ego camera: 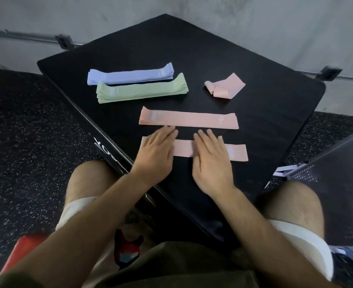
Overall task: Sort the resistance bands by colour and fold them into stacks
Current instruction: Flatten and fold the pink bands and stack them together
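A single pink band [237,152] lies flat near the front of the black mat [265,104]. My left hand [155,152] presses its left part with straight fingers, and my right hand [209,156] lies flat on its middle. Just behind it sits a flat stack of pink bands [189,120]. Farther back on the left are a green stack [142,91] and a lilac stack [129,74] side by side. A crumpled pink band [225,86] lies loose at the back right.
The mat is a raised black pad over speckled rubber flooring [25,142], with a grey wall behind. My bare knees flank its near corner. A dark perforated object [337,173] stands at the right, and something red [21,252] lies by my left leg.
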